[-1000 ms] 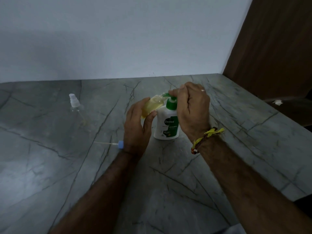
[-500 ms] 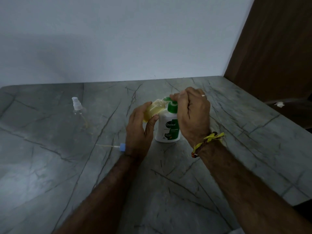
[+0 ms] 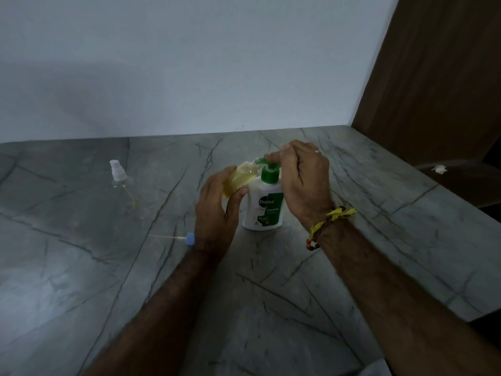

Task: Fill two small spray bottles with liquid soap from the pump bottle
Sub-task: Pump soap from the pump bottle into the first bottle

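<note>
Pump head sits higher than half a second ago, with more green neck showing above the collar, so the right hand has let it spring back up after a press; its fingers stay curled over the top of the pump, thumb side to the nozzle. Judged: one stroke done, another coming, so filling of the first bottle is mid-way. Left hand is wrapped around a small bottle, tilted, mouth up against the nozzle, yellow soap visible inside; it has hardly moved. Soap bottle stands upright on the table, between the two hands. Second spray bottle stands well to the left, capped, looks near empty, untouched. A blue cap with dip tube lies on the table just beside the left wrist, likely off the bottle being filled. Label reads "Dettol" and "ORIGINAL"; smaller print below is too small to read. No other writing visible.
</note>
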